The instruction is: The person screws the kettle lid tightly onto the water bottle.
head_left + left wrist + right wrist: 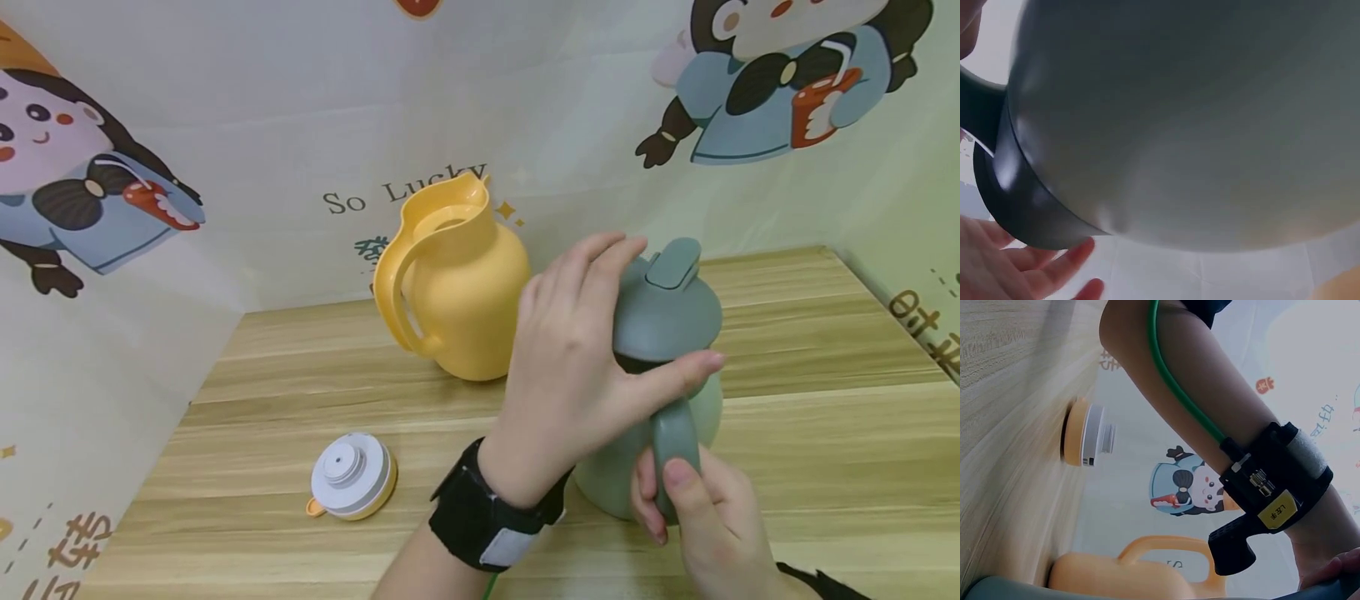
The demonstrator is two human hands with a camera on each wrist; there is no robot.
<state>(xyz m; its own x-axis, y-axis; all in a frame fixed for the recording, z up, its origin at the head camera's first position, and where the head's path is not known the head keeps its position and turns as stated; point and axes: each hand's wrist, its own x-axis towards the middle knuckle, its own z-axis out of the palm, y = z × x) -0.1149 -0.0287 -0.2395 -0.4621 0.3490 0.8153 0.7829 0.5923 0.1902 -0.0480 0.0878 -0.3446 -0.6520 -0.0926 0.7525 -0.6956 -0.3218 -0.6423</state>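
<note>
A grey-green vacuum jug (609, 479) with a domed, darker lid (667, 321) stands on the table to the right. My right hand (716, 521) grips its handle (675, 433), thumb on the near side and fingers wrapped round behind. Over the lid's left side my left hand (573, 358) is spread, fingers straight and thumb stretched across below the lid. In the left wrist view the jug body (1179, 125) fills most of the picture, with fingertips (1079, 250) right at the lid's rim.
A yellow jug (483, 300), lidless at the top, stands behind, near the wall. Its colour matches a yellow-and-white stopper (352, 475) lying upside down on the wooden table (247, 467) at front left. A printed cloth (300, 108) hangs round the back and sides.
</note>
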